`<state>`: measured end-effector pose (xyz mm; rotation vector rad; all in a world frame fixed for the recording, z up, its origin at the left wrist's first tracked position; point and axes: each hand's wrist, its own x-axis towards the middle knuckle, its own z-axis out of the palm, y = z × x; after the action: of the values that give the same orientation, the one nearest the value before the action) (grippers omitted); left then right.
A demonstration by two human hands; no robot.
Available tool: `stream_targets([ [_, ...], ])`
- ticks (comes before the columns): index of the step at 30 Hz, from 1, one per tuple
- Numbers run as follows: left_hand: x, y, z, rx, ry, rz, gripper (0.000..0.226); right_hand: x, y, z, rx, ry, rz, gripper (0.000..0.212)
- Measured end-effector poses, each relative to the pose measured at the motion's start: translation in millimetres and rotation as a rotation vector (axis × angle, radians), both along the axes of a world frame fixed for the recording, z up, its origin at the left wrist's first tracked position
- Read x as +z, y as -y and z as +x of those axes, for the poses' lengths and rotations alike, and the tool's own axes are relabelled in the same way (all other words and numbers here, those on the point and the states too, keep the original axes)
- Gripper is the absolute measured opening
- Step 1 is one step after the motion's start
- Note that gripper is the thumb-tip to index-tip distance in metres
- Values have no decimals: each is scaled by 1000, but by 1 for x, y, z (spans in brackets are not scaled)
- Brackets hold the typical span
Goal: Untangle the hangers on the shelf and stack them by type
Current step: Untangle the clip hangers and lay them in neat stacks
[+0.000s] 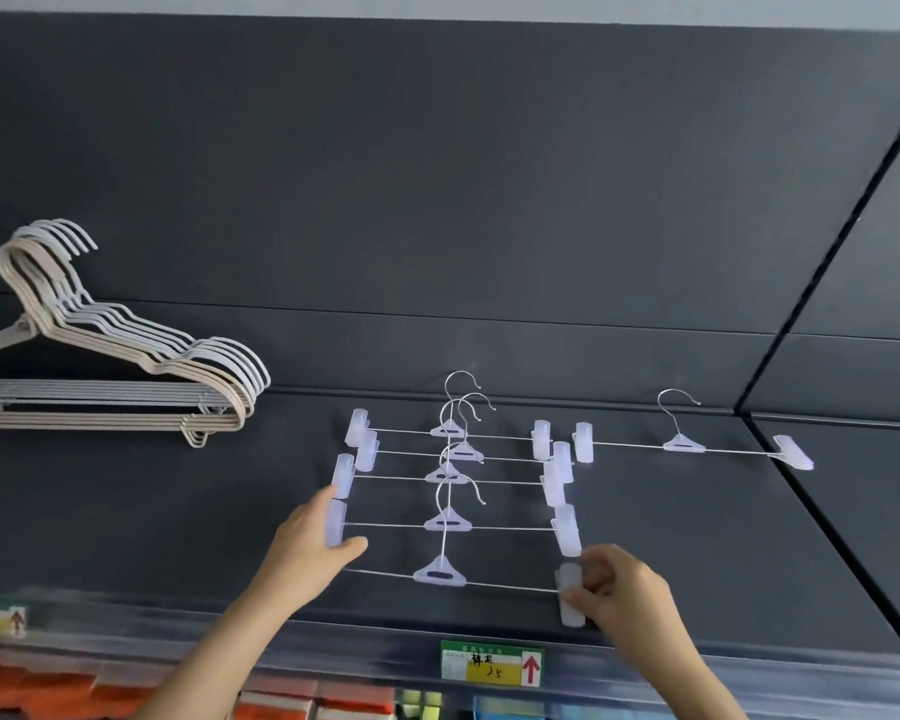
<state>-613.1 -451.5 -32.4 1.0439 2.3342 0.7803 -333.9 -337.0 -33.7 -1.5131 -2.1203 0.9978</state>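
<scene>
Several clear-plastic clip hangers (453, 480) with wire hooks lie overlapping in a row on the dark shelf (697, 537). The nearest clip hanger (440, 574) lies closest to the shelf's front edge. My left hand (307, 548) holds the left clip of the hanger one row back, thumb under it. My right hand (619, 589) pinches the nearest hanger's right clip. One more clip hanger (684, 444) lies alone to the right. A stack of beige and white coat hangers (110, 376) rests at the left.
The shelf's front edge carries a green and yellow price label (492, 662) with a red arrow. Packaged goods in orange and other colours (281, 704) sit on the level below. A dark back panel (437, 174) rises behind the shelf.
</scene>
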Motion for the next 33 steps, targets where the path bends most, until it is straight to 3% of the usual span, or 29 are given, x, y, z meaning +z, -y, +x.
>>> stream_targets([
  [4, 9, -13, -13, 90, 61, 99, 66, 23, -28, -6, -108, -94, 100, 30],
  [8, 13, -38, -31, 95, 259, 94, 62, 28, -55, -31, -46, -183, -23, 33],
  [12, 12, -51, -30, 98, 433, 85, 58, 12, -54, -47, -55, -284, -109, 59],
  [18, 8, -52, -31, 138, 467, 157, 50, 5, -55, -52, -37, -372, -163, 49],
  [22, 4, -54, -32, 124, 435, 195, 22, 1, -54, -56, -3, -342, -131, 47],
  [24, 3, -54, -34, 144, 409, 203, 19, -2, -56, -57, -10, -335, -120, 44],
  [28, 0, -56, -40, 180, 368, 217, 24, -5, -65, -58, -11, -318, -145, 38],
  [33, -3, -58, -41, 169, 158, 136, 40, -7, -79, -58, -67, -305, -154, 16],
])
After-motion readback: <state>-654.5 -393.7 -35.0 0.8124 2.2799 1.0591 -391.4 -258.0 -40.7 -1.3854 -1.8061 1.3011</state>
